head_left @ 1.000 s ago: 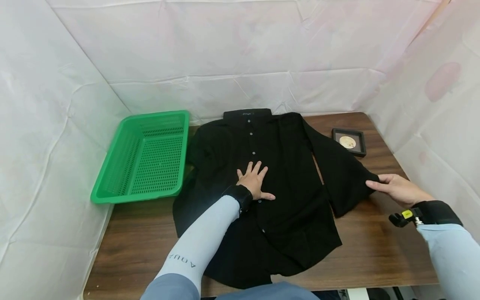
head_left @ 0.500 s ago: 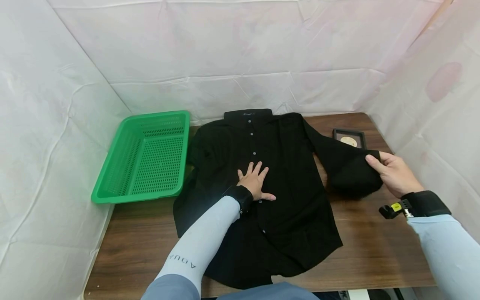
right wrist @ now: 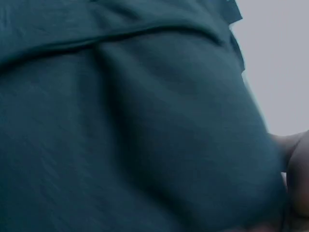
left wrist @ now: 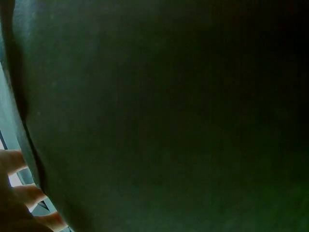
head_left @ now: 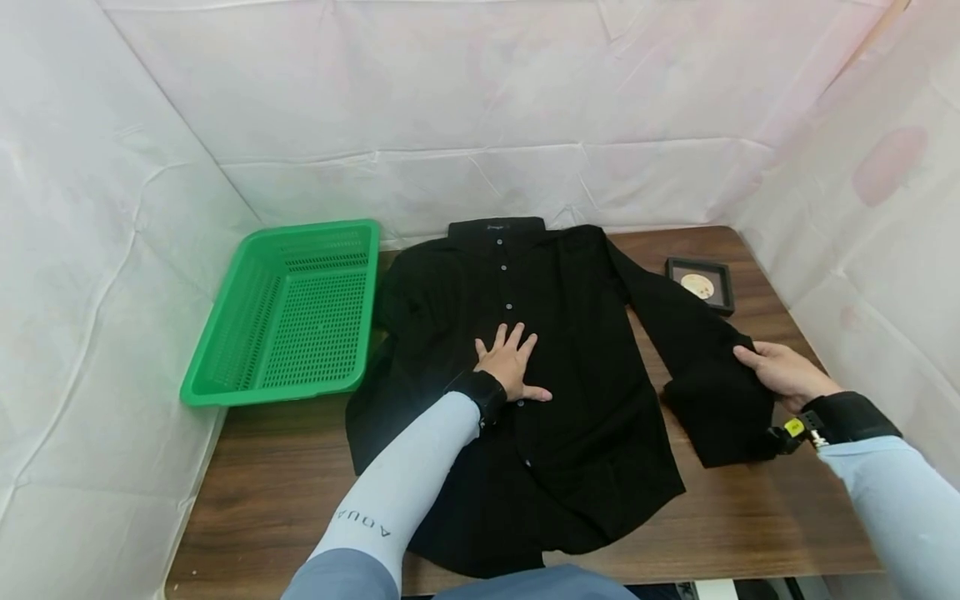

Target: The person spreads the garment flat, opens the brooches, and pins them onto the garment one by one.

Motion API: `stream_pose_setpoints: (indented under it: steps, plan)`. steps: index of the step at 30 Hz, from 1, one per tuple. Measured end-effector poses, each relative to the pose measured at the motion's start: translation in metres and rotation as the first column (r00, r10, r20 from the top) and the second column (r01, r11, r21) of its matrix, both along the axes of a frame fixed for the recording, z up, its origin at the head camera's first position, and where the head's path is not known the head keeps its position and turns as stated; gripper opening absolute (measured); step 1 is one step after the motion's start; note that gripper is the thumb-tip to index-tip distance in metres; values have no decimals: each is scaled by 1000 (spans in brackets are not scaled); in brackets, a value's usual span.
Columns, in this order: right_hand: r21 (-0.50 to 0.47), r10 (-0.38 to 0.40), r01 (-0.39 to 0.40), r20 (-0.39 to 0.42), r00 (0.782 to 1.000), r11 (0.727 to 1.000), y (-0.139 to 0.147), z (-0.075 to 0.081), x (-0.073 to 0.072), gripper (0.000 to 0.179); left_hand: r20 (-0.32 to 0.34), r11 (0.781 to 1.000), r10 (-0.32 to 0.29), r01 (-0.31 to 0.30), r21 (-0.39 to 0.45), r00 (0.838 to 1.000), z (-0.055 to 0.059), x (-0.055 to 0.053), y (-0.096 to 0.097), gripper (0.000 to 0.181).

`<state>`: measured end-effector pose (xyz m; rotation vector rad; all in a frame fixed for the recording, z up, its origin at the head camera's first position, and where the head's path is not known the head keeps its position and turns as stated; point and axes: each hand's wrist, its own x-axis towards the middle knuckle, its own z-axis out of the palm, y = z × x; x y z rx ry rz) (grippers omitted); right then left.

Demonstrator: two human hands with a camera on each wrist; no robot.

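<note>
A black button-up shirt (head_left: 585, 400) lies front up on the table, its collar toward the back wall. Spread on the shirt's front, my left hand (head_left: 506, 367) presses the cloth with straight fingers. Out at the right, my right hand (head_left: 787, 371) pinches the edge of the shirt's sleeve (head_left: 720, 400), which hangs down toward the tabletop. The right wrist view is filled by the sleeve cloth (right wrist: 169, 121), with part of the hand at its right edge. Dark cloth (left wrist: 159, 116) covers most of the left wrist view, several fingers (left wrist: 29, 193) showing at lower left.
A green plastic basket (head_left: 352, 379) stands left of the shirt. Behind the right sleeve sits a small black square frame (head_left: 727, 287) with a round cream disc in it. White sheeting (head_left: 480, 100) encloses the brown wooden table (head_left: 285, 500) at the back and sides.
My right hand first lifted the sleeve end toward the back, then lowered it forward, so the sleeve now reaches farther right and nearer the front. The left hand stays in place.
</note>
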<state>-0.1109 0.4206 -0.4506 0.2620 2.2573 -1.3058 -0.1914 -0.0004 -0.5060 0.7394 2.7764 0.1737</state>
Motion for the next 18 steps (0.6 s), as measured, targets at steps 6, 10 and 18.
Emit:
stream_pose_setpoints:
  steps: [6, 10, 18]
  plan:
    - [60, 70, -77, 111, 991, 995, 10, -12, 10, 87, 4, 1000, 3, -3, -4, 1000, -4, 0, 0, 111]
    - [120, 112, -129, 140, 984, 984, 17, -13, 18, 83, -4, 1000, 6, -6, -5, 1000, -6, -1, 0, 111]
    - [229, 165, -196, 146, 975, 954, 17, -17, 27, 71, -5, 1000, 6, -6, 3, 1000, -5, -1, 1, 111]
